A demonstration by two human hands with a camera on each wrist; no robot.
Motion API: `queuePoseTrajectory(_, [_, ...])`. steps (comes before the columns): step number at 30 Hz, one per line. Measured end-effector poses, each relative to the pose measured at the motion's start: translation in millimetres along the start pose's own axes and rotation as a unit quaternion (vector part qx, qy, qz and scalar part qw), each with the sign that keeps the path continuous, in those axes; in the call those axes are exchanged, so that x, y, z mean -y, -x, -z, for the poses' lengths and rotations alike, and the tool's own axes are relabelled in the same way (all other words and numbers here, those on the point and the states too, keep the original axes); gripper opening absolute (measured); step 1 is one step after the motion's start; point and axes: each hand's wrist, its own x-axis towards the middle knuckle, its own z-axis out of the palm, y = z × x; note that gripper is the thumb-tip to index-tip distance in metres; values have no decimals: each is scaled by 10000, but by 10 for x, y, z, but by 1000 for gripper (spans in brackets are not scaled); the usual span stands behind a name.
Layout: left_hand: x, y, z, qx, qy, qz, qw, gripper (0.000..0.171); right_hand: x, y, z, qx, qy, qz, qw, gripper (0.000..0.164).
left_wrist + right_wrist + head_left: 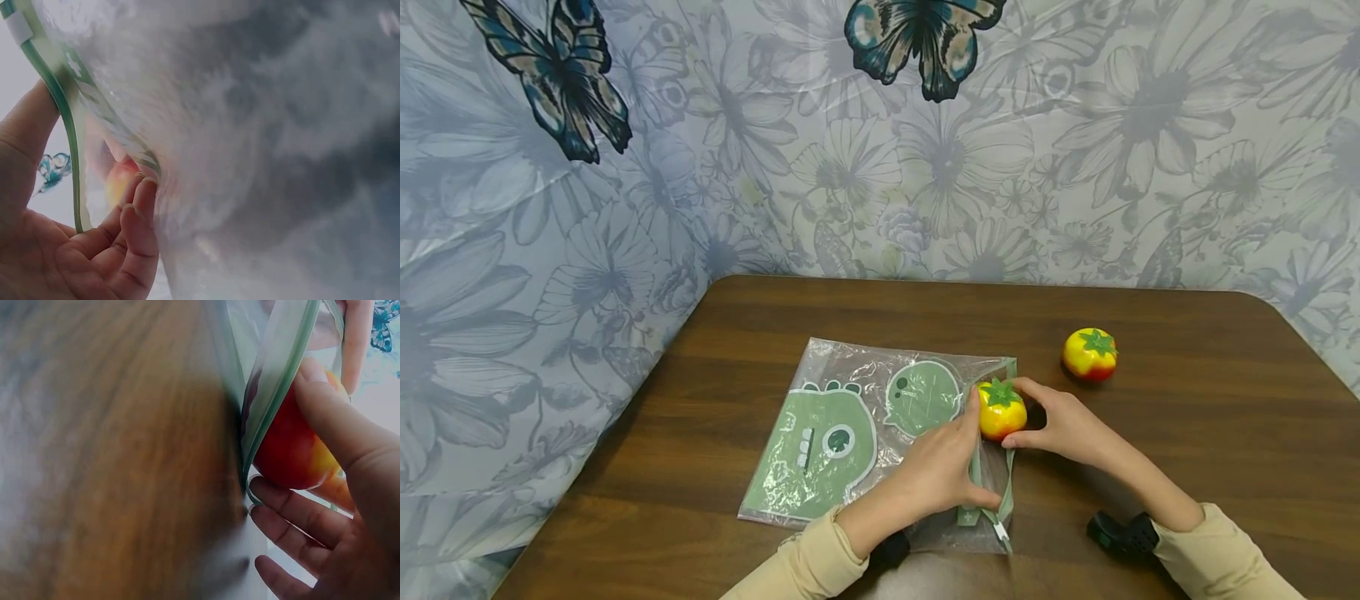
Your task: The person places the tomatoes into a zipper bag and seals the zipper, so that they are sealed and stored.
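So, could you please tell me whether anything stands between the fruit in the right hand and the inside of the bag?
Nothing visible seems to block it: the right hand holds the fruit at the parted mouth of the bag, where the left hand grips the edge. The other fruit lies aside.

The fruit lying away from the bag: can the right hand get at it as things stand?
Probably not yet: the right hand holds another fruit at the mouth of the bag. Nothing visible blocks the way to the outlying fruit, so once freed it could likely reach.
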Motion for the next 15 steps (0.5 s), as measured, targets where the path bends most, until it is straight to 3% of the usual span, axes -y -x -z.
queuePoseTrajectory(7, [1,-17,69,28,155,118,9998,125,-20,33,27,78,123,-103,9998,69])
queuePoseTrajectory(15, [2,-2,166,82,202,199,9996,125,8,39,48,168,298,438,9985,52])
